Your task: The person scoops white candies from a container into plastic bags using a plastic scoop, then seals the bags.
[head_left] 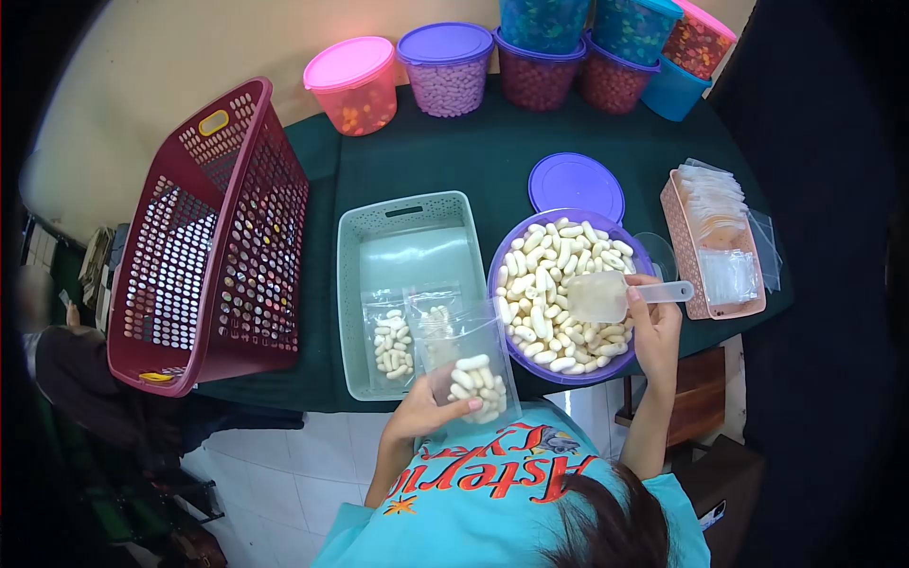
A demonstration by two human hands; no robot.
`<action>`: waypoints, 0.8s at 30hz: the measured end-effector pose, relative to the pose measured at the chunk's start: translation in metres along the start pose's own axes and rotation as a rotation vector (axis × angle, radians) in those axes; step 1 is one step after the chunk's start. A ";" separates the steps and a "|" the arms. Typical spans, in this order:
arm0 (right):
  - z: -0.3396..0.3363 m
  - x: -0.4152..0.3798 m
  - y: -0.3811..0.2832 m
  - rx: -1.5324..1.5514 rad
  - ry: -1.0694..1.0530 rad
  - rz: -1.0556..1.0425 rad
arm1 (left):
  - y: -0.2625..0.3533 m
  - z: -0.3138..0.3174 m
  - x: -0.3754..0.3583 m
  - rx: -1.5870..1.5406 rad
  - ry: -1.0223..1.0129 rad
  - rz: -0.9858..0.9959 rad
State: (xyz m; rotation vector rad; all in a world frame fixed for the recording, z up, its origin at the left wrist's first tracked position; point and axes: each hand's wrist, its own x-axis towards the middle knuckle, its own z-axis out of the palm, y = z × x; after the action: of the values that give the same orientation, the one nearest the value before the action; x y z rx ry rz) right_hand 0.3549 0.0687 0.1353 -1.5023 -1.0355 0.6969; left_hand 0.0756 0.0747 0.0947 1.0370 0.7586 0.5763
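Observation:
My left hand (426, 409) grips a clear plastic bag (481, 383) with several white, oblong pieces at its bottom. My right hand (655, 327) holds the handle of a translucent scoop (595, 299), fingers closed round it. The scoop rests over the white pieces (544, 270) that fill a round purple tub (494, 284). Whether the scoop carries any pieces is hard to make out. Left of the tub is a pale green tray (407, 248) with filled clear bags (392, 348) in it; the bag in my left hand overlaps its front right corner.
A purple lid (576, 186) lies behind the tub. To the right, a pink basket (696, 293) holds stacked clear bags (715, 204). A tall maroon basket (251, 256) stands at left. Lidded containers (443, 80) line the back, some stacked. Someone's arm (73, 314) shows far left.

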 end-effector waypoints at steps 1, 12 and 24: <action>0.000 0.000 0.003 0.044 0.015 -0.003 | 0.001 -0.002 0.000 0.004 0.039 0.000; -0.029 0.006 -0.003 0.069 0.179 -0.131 | 0.002 -0.002 0.011 -0.049 0.209 0.150; -0.039 0.052 0.000 -0.068 0.168 -0.307 | 0.019 0.026 0.018 -0.092 0.343 0.225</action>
State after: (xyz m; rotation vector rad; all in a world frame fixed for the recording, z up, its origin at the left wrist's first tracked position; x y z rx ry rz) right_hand 0.4122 0.0975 0.1491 -1.3935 -1.1376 0.3172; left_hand 0.1056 0.0814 0.1144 0.9553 0.9108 0.9911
